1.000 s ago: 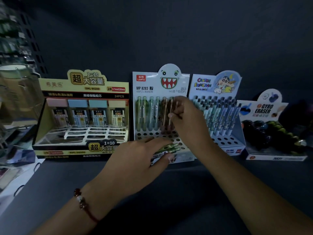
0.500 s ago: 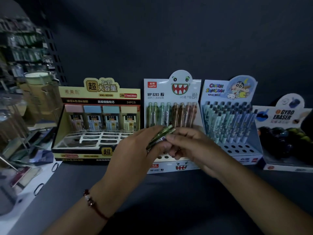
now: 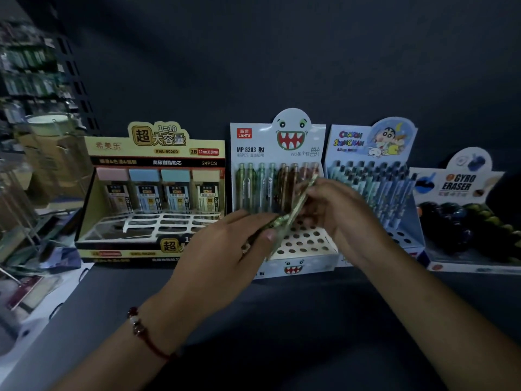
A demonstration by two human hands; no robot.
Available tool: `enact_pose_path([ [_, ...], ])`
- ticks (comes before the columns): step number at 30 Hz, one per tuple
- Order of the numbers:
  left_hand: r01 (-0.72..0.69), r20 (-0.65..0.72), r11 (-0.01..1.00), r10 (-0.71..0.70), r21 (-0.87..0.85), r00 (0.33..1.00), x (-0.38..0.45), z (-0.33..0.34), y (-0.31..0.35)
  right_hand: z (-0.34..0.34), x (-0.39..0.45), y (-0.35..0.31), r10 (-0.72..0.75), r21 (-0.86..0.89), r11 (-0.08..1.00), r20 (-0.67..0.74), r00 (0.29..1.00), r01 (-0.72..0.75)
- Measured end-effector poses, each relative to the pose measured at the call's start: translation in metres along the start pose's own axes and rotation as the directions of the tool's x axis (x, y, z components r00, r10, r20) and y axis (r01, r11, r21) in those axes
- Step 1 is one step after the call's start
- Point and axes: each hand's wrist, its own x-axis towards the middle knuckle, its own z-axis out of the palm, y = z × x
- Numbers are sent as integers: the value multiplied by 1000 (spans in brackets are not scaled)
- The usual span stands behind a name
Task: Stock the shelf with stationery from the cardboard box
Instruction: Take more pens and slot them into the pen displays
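Pencils held in a bunch by left hand, right hand pinching one at 1 o'clock. Monster display back row full, front holes empty; most slots left.

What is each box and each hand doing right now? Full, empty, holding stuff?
Left hand: grips a bundle of green pencils.
Right hand: pinches the bundle's top.
Monster pencil box: back row filled, front holes empty.
Lead refill box: back row filled, front slots empty.
Crayon Shinchan box: mostly full.
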Motion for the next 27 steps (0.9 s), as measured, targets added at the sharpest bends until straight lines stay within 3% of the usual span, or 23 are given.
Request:
enact_pose_path([
  [5,-132,155,990,124,41,980,-5,3,8,-1,8,-11,-156,-33,988,-158,975,153],
  [10,-193,248,978,167,84,954,-12,5,18,32,8,-24,-370,-355,870,-8,929,343],
  [15,-189,255,979,163,81,953,-13,2,21,47,22,-19,-331,-579,748,96,939,323],
  [21,-210,249,976,188,63,950,-12,0,18,47,35,0,-219,-621,736,158,963,269],
  [27,-233,238,970,212,63,948,-12,-3,19,54,43,7,-235,-632,719,171,957,289],
])
